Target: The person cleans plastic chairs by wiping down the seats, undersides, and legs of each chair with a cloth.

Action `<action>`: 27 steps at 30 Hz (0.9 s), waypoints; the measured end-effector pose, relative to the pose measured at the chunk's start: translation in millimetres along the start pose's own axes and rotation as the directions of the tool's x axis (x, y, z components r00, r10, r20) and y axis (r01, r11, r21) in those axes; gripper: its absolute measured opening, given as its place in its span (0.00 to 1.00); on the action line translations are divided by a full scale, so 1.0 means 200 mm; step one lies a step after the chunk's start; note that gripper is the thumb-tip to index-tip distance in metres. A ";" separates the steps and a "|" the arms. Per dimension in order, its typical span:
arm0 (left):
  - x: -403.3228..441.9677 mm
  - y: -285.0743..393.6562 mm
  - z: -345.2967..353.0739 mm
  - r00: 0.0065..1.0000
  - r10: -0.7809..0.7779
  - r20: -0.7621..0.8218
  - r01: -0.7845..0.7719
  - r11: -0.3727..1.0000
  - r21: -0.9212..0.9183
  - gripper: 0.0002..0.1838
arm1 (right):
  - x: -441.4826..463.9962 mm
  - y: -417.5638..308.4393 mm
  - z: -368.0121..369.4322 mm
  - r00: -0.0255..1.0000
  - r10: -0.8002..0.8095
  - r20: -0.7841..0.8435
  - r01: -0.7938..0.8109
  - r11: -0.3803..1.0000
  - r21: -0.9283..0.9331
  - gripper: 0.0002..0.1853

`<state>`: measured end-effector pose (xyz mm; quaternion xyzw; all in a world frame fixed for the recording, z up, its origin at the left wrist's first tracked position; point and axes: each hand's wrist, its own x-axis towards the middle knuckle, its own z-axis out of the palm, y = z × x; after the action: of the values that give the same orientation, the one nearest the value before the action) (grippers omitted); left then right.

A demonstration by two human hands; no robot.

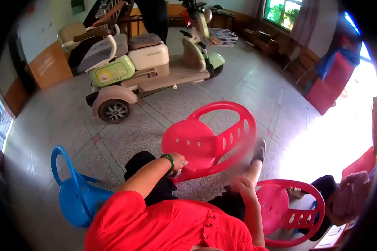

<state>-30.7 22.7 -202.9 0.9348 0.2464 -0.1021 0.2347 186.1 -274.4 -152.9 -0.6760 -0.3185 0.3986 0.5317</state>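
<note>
A red plastic chair [188,144] with a looped armrest and a slotted back is in front of my knees, its right side slightly blurred. My left hand [179,162], with a green bangle [169,162] at the wrist, is closed at the near edge of its seat. A small greyish patch shows by these fingers; I cannot make out what it is. To the right, my right hand [243,186] hangs apart from that chair, its fingers smeared by motion. Just beyond it stands a second red chair [274,207].
A blue plastic chair [73,196] stands at the left. Farther back is a beige and green three-wheeled scooter [146,62], with a person in dark trousers [155,19] behind it. Another person [349,198] is at the lower right. Bright light falls on the floor [155,113] at the right.
</note>
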 end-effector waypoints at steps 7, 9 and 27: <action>-0.03 -0.02 -0.01 1.000 0.001 -0.020 -0.001 1.000 -0.004 0.15 | 0.12 -0.10 -0.09 0.998 -0.009 -0.064 0.014 0.996 0.087 0.15; -0.04 -0.01 -0.04 1.000 0.006 0.018 -0.006 1.000 -0.013 0.14 | 0.12 -0.18 -0.15 0.974 -0.146 -0.173 0.152 0.988 0.022 0.20; -0.11 0.01 -0.07 0.999 -0.043 0.016 0.043 0.999 0.006 0.17 | 0.09 -0.14 0.06 0.975 0.056 0.215 -0.041 0.996 -0.073 0.17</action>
<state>-46.6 18.6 -184.1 0.9291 0.2640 -0.1154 0.2317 183.3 -247.8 -131.1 -0.6538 -0.3715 0.4716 0.4605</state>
